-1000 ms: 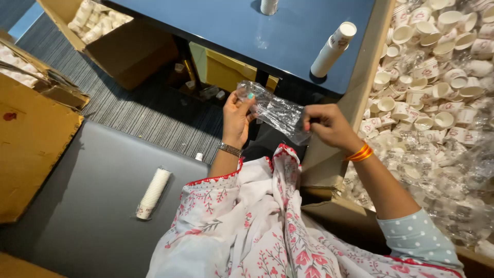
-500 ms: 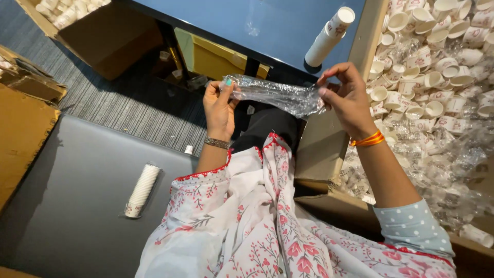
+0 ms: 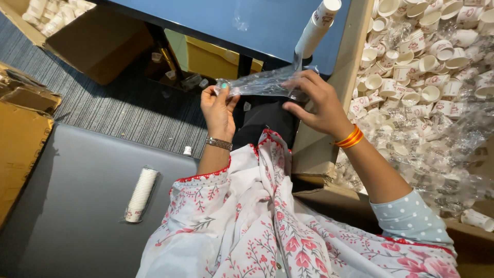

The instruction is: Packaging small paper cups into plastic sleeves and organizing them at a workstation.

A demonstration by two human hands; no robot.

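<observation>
A crumpled clear plastic sleeve (image 3: 260, 83) stretches between both hands above my lap. My left hand (image 3: 218, 109), with a metal bracelet at the wrist, pinches its left end between thumb and fingers. My right hand (image 3: 315, 102), with orange bangles, grips the right end, fingers curled over it. A stack of white paper cups (image 3: 314, 28) lies on the dark blue table (image 3: 226, 23) just beyond my right hand.
A big cardboard box (image 3: 332, 72) at the right holds several loose paper cups (image 3: 427, 62) and plastic wraps. A wrapped cup stack (image 3: 140, 194) lies on the grey seat (image 3: 72, 206) at my left. More cardboard boxes (image 3: 98, 44) sit at the upper left on striped carpet.
Both hands have risen toward the table edge with the plastic sleeve. The sleeve has been pulled out longer and flatter between them.
</observation>
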